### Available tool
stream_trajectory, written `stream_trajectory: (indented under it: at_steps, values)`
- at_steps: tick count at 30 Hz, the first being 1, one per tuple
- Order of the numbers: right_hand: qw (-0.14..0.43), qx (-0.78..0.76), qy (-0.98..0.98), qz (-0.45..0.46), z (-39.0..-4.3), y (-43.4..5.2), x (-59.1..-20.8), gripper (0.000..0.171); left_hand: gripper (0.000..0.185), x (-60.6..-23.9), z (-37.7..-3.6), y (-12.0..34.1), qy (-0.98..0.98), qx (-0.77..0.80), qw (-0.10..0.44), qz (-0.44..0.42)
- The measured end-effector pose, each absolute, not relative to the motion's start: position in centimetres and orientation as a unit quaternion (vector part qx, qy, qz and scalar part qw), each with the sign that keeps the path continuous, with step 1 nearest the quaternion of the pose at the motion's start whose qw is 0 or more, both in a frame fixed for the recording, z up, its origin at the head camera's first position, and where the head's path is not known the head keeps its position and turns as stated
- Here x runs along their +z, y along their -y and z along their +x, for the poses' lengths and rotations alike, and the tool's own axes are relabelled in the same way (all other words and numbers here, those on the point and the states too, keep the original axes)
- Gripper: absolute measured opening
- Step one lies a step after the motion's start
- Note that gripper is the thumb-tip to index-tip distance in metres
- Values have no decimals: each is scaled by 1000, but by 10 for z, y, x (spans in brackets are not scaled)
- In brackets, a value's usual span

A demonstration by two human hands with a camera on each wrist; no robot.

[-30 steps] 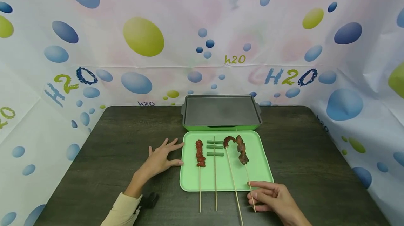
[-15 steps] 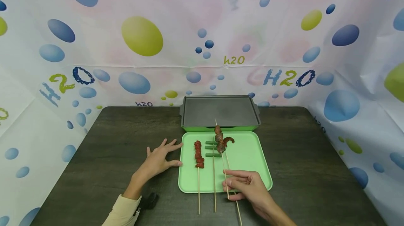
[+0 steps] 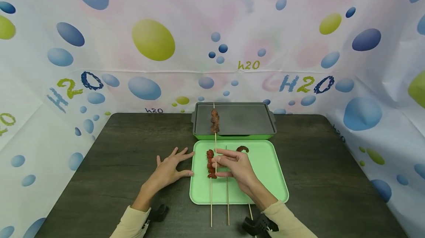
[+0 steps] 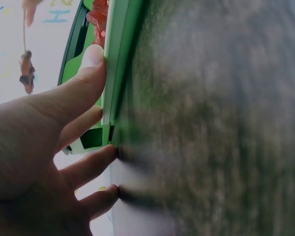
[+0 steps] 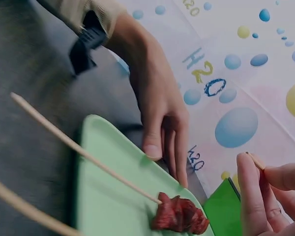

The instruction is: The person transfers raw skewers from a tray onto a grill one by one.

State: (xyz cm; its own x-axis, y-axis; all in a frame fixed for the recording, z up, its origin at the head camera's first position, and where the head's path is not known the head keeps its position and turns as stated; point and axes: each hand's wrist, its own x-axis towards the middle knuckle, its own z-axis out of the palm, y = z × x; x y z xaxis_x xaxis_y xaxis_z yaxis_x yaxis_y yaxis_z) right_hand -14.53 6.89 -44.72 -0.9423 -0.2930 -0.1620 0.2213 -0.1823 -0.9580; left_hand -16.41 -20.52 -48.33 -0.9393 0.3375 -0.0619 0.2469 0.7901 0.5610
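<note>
My right hand pinches the thin stick of a browned meat skewer and holds it above the light green tray. The meat end is upright in view, in front of the dark griddle. My left hand has its fingers spread, with thumb and fingertip at the tray's left rim; the left wrist view shows the thumb on that rim. On the tray lie a red meat skewer, a curled brown-red skewer, and a third stick whose green pieces my right hand hides.
Behind the tray stands a griddle with a dark flat plate and green base. The dark wooden table extends on both sides. A patterned white curtain closes off the back. Several skewer sticks overhang the tray's near edge.
My right hand has lifted the browned meat skewer from the tray's right side and carried it left and upward, to in front of the griddle. The left hand stays at the tray rim.
</note>
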Motion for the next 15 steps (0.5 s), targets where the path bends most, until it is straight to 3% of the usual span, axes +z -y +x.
stream_trajectory:
  at_steps: [15]
  values:
    - [170, -777, -606, 24, -193, -35, -451, 39, 77, -485, -161, 207, -942, 288, 81, 149]
